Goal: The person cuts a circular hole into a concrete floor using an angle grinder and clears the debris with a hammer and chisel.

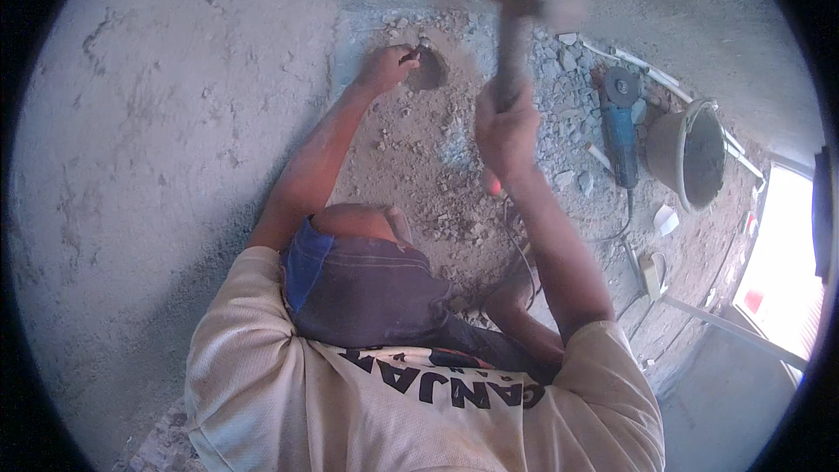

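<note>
My right hand (pixel 507 135) is closed around the lower handle of a hammer (pixel 513 48). The hammer is raised, its head smeared by motion near the top of the view. Further left, my left hand (pixel 382 70) is closed on a short dark chisel (pixel 409 58), mostly hidden by the fingers. It is at the left rim of a round hole (pixel 426 77) dug in the dirt floor, close to the wall corner. Loose earth (pixel 411 149) and small lumps lie between my arms. A small red end shows just below my right fist.
Broken stone rubble (pixel 568 114) lies right of the hole. A blue angle grinder (pixel 621 135) rests on it, its cable trailing toward my knees. Beyond stands a tilted bucket (pixel 666 153), with white pipes (pixel 651 70) along the far wall. A rough wall (pixel 157 122) rises at left.
</note>
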`<control>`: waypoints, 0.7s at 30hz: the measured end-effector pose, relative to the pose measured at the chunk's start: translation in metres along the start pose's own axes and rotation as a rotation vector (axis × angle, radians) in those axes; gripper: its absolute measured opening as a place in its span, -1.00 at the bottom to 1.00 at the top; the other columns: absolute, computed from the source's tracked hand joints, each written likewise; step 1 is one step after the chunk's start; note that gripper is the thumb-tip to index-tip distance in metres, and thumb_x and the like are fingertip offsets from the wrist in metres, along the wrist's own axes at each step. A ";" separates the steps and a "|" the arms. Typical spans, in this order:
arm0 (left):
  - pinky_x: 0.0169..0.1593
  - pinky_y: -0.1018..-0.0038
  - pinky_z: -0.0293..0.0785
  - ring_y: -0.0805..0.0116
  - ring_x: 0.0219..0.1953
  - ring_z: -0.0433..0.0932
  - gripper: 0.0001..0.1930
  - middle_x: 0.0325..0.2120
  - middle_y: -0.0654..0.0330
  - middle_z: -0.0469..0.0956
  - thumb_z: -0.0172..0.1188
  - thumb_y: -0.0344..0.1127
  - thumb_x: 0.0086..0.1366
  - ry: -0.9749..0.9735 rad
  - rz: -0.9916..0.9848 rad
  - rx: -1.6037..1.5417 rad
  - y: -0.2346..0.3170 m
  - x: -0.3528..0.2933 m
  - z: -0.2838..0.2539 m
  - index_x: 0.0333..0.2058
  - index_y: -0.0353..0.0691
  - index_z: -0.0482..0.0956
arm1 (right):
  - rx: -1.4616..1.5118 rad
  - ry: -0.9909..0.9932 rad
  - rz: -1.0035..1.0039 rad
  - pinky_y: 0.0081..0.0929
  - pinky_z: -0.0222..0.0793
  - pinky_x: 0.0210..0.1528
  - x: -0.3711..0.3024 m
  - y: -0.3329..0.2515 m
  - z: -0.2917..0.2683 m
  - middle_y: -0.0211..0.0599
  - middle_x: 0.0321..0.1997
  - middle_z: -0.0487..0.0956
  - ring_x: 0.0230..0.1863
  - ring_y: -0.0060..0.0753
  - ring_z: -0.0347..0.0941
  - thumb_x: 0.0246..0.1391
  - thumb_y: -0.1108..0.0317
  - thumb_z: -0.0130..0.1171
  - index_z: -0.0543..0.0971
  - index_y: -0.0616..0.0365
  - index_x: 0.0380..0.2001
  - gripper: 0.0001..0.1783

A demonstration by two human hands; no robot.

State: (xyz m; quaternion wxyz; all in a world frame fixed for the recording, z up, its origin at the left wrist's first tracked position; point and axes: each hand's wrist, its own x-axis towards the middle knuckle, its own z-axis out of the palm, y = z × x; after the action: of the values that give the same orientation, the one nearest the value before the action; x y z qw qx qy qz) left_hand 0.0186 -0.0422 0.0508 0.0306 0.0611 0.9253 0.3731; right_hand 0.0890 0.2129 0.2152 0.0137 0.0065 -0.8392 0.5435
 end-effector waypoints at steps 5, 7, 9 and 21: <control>-0.20 0.22 0.45 -0.01 -0.29 0.59 -0.68 -0.38 -0.08 0.60 0.20 -0.14 0.20 -0.018 -0.076 0.144 0.014 0.014 -0.012 -0.24 -0.31 0.60 | -0.421 -0.348 0.102 -0.30 0.40 -0.24 0.014 0.028 0.000 -0.11 -0.41 0.54 -0.37 -0.33 0.47 0.12 0.26 0.13 0.44 0.24 -0.16 -0.69; -0.20 0.21 0.45 -0.02 -0.29 0.59 -0.67 -0.38 -0.10 0.59 0.20 -0.13 0.20 -0.038 -0.092 0.133 0.011 -0.001 -0.009 -0.25 -0.31 0.60 | -0.335 -0.306 0.039 -0.23 0.41 -0.27 0.011 -0.011 -0.027 -0.01 -0.43 0.54 -0.35 -0.09 0.47 0.11 0.27 0.14 0.41 0.25 -0.19 -0.70; -0.24 0.25 0.45 0.05 -0.36 0.60 -0.66 -0.44 -0.08 0.60 0.20 -0.13 0.21 -0.032 -0.054 0.105 0.004 -0.002 -0.017 -0.28 -0.35 0.60 | -0.177 -0.242 -0.085 -0.11 0.44 -0.29 0.019 -0.051 -0.047 0.17 -0.45 0.54 -0.30 0.35 0.49 0.09 0.31 0.16 0.36 0.27 -0.24 -0.71; -0.22 0.20 0.45 -0.01 -0.31 0.59 -0.69 -0.38 -0.07 0.60 0.18 -0.12 0.20 -0.072 -0.038 0.009 0.012 0.001 -0.004 -0.21 -0.22 0.60 | -0.404 -0.346 0.162 -0.04 0.41 -0.24 0.000 0.019 0.005 0.23 -0.40 0.54 -0.26 0.30 0.51 0.09 0.31 0.10 0.37 0.28 -0.20 -0.71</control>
State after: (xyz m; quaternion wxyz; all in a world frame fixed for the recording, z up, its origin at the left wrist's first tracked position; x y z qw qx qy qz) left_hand 0.0181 -0.0358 0.0620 0.0708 0.0572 0.9263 0.3656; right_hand 0.0884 0.2158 0.1962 -0.1720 0.0293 -0.9184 0.3551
